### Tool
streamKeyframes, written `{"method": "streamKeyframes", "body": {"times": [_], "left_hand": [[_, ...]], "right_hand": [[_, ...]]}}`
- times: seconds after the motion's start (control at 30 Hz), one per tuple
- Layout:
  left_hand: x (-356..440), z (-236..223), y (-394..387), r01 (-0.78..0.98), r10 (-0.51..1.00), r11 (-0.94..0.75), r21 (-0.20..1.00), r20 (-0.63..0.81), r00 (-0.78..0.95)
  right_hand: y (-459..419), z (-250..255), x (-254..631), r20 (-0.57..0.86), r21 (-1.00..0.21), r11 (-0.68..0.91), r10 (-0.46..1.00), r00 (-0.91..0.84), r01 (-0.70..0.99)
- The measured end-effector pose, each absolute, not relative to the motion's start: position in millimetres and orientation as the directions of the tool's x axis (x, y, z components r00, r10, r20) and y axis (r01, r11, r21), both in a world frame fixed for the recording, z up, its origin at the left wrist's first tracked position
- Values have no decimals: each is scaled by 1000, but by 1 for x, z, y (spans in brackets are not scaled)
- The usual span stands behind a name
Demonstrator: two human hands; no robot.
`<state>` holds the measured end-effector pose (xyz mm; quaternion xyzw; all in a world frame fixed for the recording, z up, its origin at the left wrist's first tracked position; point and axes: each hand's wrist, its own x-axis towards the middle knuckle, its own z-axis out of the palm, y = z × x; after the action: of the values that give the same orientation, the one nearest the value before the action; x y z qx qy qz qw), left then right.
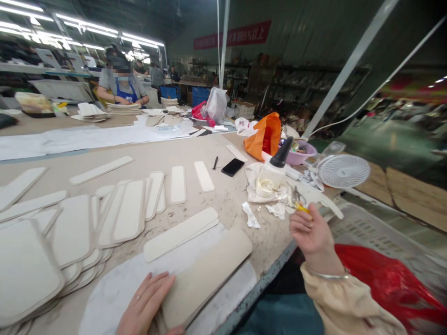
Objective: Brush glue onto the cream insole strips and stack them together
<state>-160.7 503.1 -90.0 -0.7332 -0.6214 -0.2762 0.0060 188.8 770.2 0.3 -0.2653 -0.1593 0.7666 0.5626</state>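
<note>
My left hand (146, 302) lies flat with fingers spread on the near end of a long beige padded panel (209, 272), which rests on a white sheet (115, 293) at the table's front edge. A narrower white strip (179, 232) lies just beyond the panel. My right hand (310, 232) is raised past the table edge, fingers curled round a small yellow-handled tool (302, 208). A glue bottle with a black nozzle (274, 170) stands on a stained cloth ahead of that hand.
Several overlapping white padded pieces (87, 223) cover the left of the table. A black phone (232, 166), an orange bag (263, 135), a pink bowl (301, 156) and a small white fan (343, 170) sit to the right. A red bag in a crate (380, 279) is below. Another person (122, 83) works at the far table.
</note>
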Motion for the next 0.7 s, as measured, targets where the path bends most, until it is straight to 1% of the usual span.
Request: {"method": "streamKeyframes", "body": {"times": [0.07, 0.17, 0.3, 0.4, 0.5, 0.7], "left_hand": [[-155, -78, 502, 911, 923, -221, 348, 376, 81], [-150, -69, 503, 883, 945, -197, 426, 322, 56], [-146, -68, 503, 848, 960, -141, 512, 280, -9], [-144, -67, 502, 828, 959, -140, 543, 281, -22], [-144, -66, 502, 815, 956, -155, 558, 292, -18], [-143, -66, 502, 812, 954, -164, 561, 300, -14]], "right_hand": [[740, -2, 174, -237, -574, -368, 930, -283, -731], [698, -11, 145, -224, -687, -401, 910, -349, -606], [652, -23, 108, -196, -863, -355, 891, -409, -359], [629, -28, 86, -191, -951, -283, 858, -476, -127], [615, -30, 72, -159, -984, -178, 820, -551, 19], [601, -32, 55, -72, -993, 11, 744, -665, 120]]}}
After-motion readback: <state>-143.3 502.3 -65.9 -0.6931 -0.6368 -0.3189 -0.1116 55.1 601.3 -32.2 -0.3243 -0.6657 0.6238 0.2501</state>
